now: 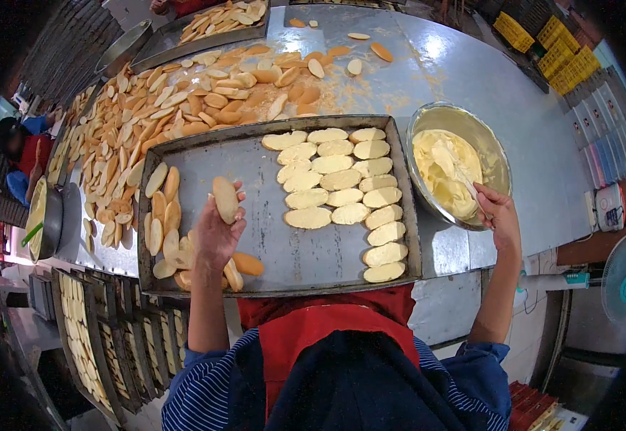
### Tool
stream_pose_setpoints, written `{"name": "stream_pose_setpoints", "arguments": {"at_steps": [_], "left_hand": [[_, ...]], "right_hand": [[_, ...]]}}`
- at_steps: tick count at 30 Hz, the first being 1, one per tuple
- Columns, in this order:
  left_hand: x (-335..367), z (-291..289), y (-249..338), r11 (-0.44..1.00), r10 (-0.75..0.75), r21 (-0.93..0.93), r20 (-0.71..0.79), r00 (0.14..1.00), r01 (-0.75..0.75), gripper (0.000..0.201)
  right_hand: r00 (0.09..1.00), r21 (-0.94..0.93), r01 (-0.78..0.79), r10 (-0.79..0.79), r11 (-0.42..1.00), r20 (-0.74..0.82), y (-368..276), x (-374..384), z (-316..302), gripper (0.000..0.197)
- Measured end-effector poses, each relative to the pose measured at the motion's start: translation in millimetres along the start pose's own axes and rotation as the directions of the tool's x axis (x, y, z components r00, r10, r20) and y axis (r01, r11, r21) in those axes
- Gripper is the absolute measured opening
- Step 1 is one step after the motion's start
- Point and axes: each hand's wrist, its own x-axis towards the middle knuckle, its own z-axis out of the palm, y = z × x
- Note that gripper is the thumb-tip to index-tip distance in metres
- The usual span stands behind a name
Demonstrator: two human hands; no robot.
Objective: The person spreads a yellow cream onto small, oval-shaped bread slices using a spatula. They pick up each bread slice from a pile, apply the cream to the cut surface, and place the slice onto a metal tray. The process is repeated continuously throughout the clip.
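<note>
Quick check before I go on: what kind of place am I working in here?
Most likely a small commercial bakery. A large metal baking tray holds rows of spread-topped oval bread slices, a round steel bowl of pale yellow spread stands beside it, and more filled trays sit racked below.

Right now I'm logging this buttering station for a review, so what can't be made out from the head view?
- Tool in the right hand: only a pale handle shows, its end sunk in the butter of the metal bowl.
- Left hand: its grip on the bread slice hides the slice's lower end.
- Loose slices under that hand on the baking tray: covered, uncountable.
- Racked trays at lower left: too small, bent by the fisheye.
</note>
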Motion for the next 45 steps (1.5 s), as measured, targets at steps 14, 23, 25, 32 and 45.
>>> {"name": "stream_pose_setpoints", "arguments": {"at_steps": [14, 23, 25, 32, 45], "left_hand": [[3.1, 61.8, -45.7, 0.992, -0.11, 0.058, -0.065, 0.992, 0.114, 0.048], [0.6, 67.3, -54.4, 0.987, -0.105, -0.115, 0.046, 0.993, 0.11, 0.049], [1.7, 67.2, -56.9, 0.983, -0.12, -0.13, 0.08, 0.99, 0.13, 0.048], [2.3, 79.2, -68.3, 0.976, -0.146, -0.146, 0.111, 0.983, 0.161, 0.042], [8.3, 64.1, -57.5, 0.985, -0.076, -0.156, 0.011, 0.997, 0.077, 0.04]], "right_hand": [[0.929, 0.225, 0.078, -0.153, 0.971, 0.338, -9.7, -61.1, 106.9, 0.023], [0.882, 0.153, 0.471, -0.466, 0.869, -0.073, 15.3, -78.5, 143.2, 0.024], [0.806, 0.054, 0.591, -0.585, 0.805, -0.089, 24.3, -85.0, 155.2, 0.027], [0.527, -0.253, 0.827, -0.849, 0.503, 0.036, 21.8, -96.4, 187.7, 0.058], [0.25, -0.46, 0.886, -0.896, 0.059, 0.366, -9.7, -91.0, 143.7, 0.056]]}}
